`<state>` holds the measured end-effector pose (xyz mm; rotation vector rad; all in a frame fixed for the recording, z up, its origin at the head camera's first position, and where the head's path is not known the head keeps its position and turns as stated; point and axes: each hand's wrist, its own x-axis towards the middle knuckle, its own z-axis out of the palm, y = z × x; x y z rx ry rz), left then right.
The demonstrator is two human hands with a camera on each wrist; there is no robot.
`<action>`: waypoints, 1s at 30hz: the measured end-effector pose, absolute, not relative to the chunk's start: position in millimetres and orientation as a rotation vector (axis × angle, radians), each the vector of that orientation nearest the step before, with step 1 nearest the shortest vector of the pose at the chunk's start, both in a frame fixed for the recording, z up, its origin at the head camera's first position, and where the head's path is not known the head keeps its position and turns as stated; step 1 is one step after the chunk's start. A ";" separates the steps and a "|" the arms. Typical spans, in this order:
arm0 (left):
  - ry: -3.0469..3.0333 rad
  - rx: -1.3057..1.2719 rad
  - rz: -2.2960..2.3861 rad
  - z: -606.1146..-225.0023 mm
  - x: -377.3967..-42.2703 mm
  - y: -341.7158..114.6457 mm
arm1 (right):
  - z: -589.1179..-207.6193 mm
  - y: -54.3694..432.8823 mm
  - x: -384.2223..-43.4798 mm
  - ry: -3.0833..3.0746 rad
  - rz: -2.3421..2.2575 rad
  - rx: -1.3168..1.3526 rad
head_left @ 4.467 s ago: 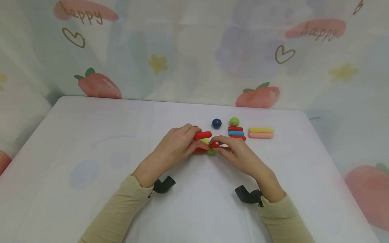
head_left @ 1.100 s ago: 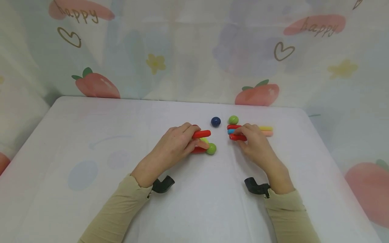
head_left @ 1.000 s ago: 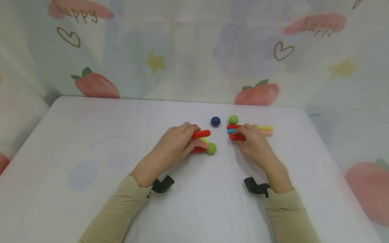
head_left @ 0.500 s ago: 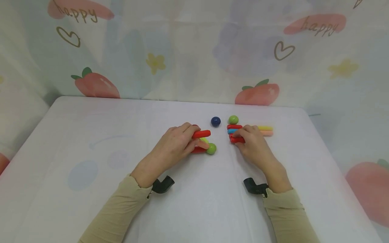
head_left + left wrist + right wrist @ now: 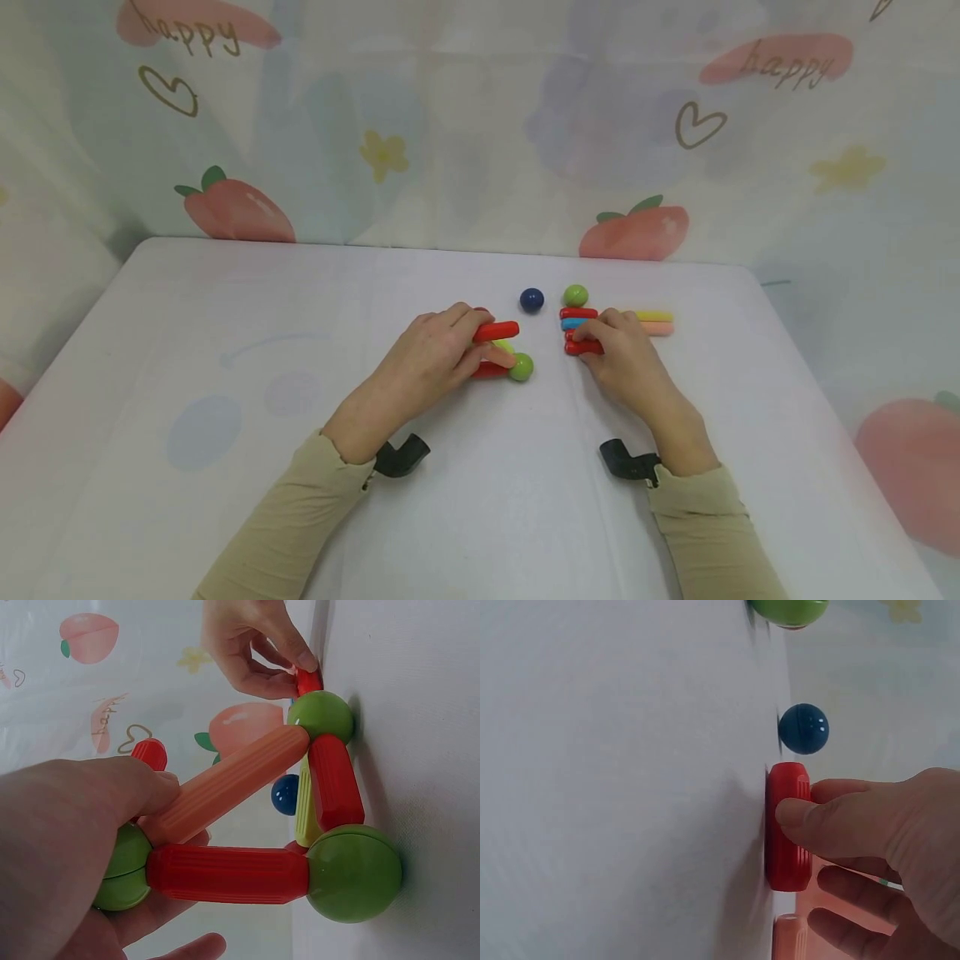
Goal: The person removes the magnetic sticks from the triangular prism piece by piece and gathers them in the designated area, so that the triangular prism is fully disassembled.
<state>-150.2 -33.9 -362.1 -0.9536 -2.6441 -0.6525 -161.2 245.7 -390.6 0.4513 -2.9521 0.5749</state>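
Observation:
My left hand (image 5: 427, 367) holds a frame built of magnetic rods and balls by its top green ball (image 5: 127, 874). From there an orange rod (image 5: 232, 780) and a red rod (image 5: 225, 874) slope to two lower green balls, joined by another red rod (image 5: 337, 784). A further red rod (image 5: 497, 332) juts out by the fingers, and a yellow-green rod (image 5: 304, 806) is partly hidden. To the right, my right hand (image 5: 633, 358) pinches a loose red rod (image 5: 786, 859) between thumb and fingers, low at the tabletop, beside a row of red and blue rods.
Behind the row sits a loose green ball (image 5: 576, 295), with a dark blue ball (image 5: 532, 300) to its left. A yellow rod (image 5: 657, 317) and a peach rod (image 5: 660, 329) lie to the right, partly behind my right hand. A printed cloth backdrop (image 5: 465, 125) rises behind the white table (image 5: 262, 333).
My right hand has moved right from the frame to the row, bringing a red rod, then shifted slightly nearer, exposing another red rod behind it. My left hand keeps its hold.

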 end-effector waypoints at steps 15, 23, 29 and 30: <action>-2.613 -0.977 -0.647 -362.9 -150.6 -35.9 | -356.2 212.3 -146.6 -2.805 0.733 0.647; -2.610 -0.980 -0.648 -364.7 -150.9 -38.4 | -337.3 187.3 -141.7 -2.679 0.807 0.803; -2.610 -1.002 -0.641 -363.6 -152.2 -37.2 | -337.9 170.3 -140.3 -2.698 0.919 0.847; -2.618 -1.000 -0.634 -363.2 -152.2 -37.3 | -339.3 168.1 -140.6 -2.704 0.926 0.855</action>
